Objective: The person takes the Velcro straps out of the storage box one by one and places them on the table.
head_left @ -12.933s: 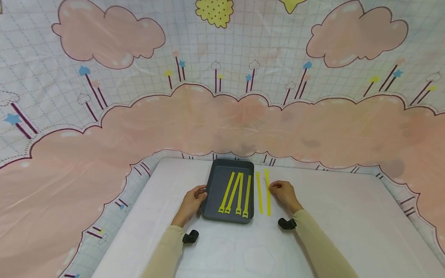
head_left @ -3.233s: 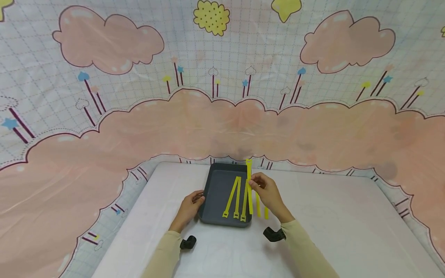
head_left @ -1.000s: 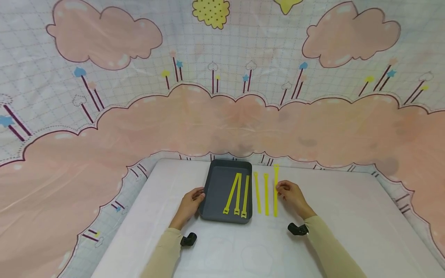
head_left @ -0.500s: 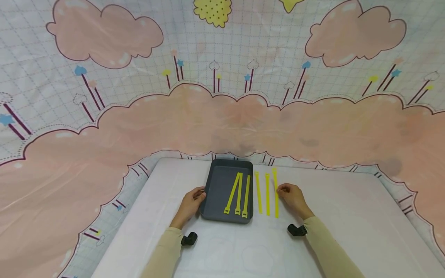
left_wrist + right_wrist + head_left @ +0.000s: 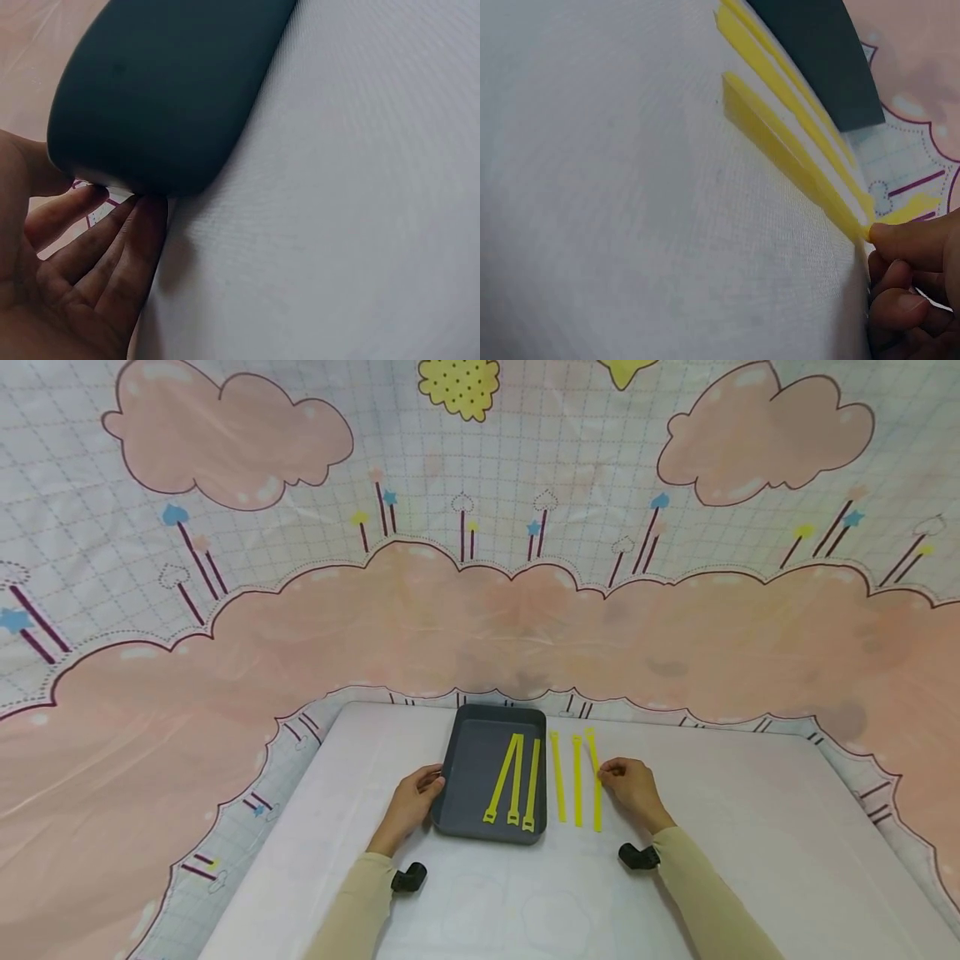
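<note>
A dark grey rectangular tray [image 5: 465, 777] lies on the white table, holding three flat yellow cable ties with slotted heads toward the near end. My left hand [image 5: 408, 802] holds the tray's left side; the left wrist view shows fingers [image 5: 146, 232] against its outer wall and the thumb at its rim. Right of the tray, two more ties, a left one [image 5: 558, 781] and a middle one [image 5: 577, 785], lie lengthwise on the table. My right hand [image 5: 633, 789] pinches the rightmost yellow cable tie [image 5: 597, 810] between thumb and finger; its far end bends up in the right wrist view.
The white table [image 5: 750, 827] extends to both sides and toward me. Behind it hangs a patterned cloth [image 5: 480, 627] with pink clouds. A black wrist camera sits on each wrist, a left one [image 5: 409, 877] and a right one [image 5: 639, 857].
A cable tie has left the tray for the right side, carried by my right hand. Over the last second it has come down beside the others, far end tilting left. The left hand stays on the tray.
</note>
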A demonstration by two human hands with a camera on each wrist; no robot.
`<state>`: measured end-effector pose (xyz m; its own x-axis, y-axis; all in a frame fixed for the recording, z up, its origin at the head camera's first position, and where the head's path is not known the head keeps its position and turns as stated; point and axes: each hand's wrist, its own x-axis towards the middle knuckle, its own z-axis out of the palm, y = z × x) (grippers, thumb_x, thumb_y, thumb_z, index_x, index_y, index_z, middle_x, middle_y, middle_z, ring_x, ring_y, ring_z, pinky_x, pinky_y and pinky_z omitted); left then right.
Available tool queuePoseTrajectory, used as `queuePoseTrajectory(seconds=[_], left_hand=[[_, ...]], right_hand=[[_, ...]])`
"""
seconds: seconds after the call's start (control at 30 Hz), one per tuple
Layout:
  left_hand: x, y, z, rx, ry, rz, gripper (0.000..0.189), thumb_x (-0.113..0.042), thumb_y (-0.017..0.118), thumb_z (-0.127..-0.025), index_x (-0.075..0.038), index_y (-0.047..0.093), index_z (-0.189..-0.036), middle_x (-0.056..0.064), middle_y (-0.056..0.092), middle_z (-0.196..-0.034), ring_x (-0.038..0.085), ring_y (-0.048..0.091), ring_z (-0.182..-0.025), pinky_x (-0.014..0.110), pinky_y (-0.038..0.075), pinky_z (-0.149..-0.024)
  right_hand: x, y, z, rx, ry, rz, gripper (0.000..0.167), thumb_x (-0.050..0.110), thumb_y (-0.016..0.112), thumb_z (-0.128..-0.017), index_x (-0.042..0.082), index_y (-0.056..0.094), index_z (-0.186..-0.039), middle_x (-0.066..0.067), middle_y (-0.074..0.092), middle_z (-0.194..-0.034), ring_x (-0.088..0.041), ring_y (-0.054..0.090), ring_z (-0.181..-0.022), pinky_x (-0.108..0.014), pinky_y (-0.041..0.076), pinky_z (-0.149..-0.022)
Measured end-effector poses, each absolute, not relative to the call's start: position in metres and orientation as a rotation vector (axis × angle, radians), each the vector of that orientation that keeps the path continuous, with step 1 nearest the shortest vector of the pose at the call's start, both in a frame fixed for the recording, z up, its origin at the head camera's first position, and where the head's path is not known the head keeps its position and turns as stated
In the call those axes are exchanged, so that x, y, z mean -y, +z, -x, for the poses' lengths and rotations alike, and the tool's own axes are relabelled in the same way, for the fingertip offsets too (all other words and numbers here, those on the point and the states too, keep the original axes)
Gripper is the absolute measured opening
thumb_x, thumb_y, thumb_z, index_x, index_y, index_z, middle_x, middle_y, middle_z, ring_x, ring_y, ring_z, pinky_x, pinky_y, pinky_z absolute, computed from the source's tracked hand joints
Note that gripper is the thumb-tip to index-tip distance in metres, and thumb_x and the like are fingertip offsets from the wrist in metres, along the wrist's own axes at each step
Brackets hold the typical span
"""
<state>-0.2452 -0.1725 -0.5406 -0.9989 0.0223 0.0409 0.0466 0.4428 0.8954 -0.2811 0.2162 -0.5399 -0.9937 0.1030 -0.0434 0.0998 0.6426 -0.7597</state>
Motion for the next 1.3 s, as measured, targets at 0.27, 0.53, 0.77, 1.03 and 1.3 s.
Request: queuePoseTrajectory(seconds=[0.27,0.53,0.77,1.03,1.3], left_hand=[[0.171,-0.541,0.244,2.649,-1.638,0.045,0.037,-0.017,0.059,-0.099,-0.002,0.059,-0.133,0.023,0.065,-0.124,0.038,0.061,-0.118,0.050,0.049,-0.101],[0.170,-0.541,0.242,2.638,-1.664,0.045,0.036,-0.015,0.058,-0.099,-0.001,0.059,-0.132,0.023,0.065,-0.123,0.037,0.062,-0.118,0.050,0.050,-0.101],[0.172,-0.543,0.246,2.625,-1.661,0.045,0.037,-0.016,0.058,-0.099,-0.002,0.058,-0.133,0.022,0.065,-0.125,0.037,0.061,-0.119,0.049,0.050,-0.101],[0.173,-0.544,0.243,2.637,-1.647,0.042,0.036,-0.016,0.058,-0.099,-0.001,0.059,-0.132,0.023,0.065,-0.125,0.038,0.061,-0.119,0.050,0.050,-0.101],[0.172,-0.541,0.244,2.640,-1.627,0.048,0.036,-0.016,0.058,-0.099,-0.001,0.059,-0.132,0.024,0.065,-0.124,0.038,0.062,-0.118,0.050,0.050,-0.100]], right_hand=[[-0.213,-0.538,0.277,2.833,1.279,0.214,0.020,0.016,0.068,-0.091,0.000,0.072,-0.102,-0.010,0.071,-0.090,-0.019,0.059,-0.081,-0.023,0.043,-0.067],[-0.218,-0.541,0.275,2.778,1.346,0.232,0.024,0.018,0.068,-0.091,0.001,0.072,-0.107,-0.011,0.071,-0.094,-0.017,0.059,-0.082,-0.022,0.044,-0.068],[-0.227,-0.540,0.277,2.647,1.741,0.248,0.031,0.023,0.062,-0.097,0.000,0.064,-0.118,0.000,0.062,-0.086,-0.009,0.052,-0.069,-0.020,0.045,-0.059],[-0.224,-0.536,0.268,2.589,1.918,0.332,0.034,0.023,0.062,-0.097,-0.001,0.060,-0.121,0.002,0.060,-0.089,-0.010,0.054,-0.076,-0.019,0.049,-0.062],[-0.218,-0.515,0.260,2.619,1.846,0.210,0.034,0.025,0.061,-0.098,0.003,0.060,-0.123,-0.010,0.062,-0.112,-0.013,0.059,-0.089,-0.021,0.053,-0.070]])
